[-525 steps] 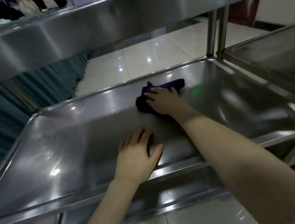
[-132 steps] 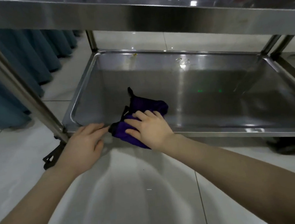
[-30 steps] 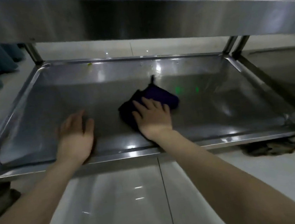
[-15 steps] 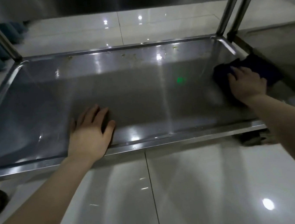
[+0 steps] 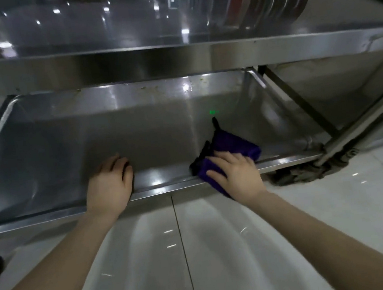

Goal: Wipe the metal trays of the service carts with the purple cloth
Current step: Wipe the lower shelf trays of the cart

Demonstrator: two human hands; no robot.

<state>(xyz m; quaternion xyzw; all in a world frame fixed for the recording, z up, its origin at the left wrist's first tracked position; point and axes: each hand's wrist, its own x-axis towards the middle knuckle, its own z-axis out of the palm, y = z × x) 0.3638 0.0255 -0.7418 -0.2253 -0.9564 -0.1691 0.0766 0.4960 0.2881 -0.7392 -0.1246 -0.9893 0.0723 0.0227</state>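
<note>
On the front edge of the low tray (image 5: 41, 138), the purple cloth (image 5: 233, 143) is pressed flat under the spread fingers of the right hand (image 5: 239, 177), and the left hand (image 5: 109, 186) is laid loose on the same edge. Along the back wall dirty bits (image 5: 149, 90) can be seen, so this tray is judged not yet finished.
</note>
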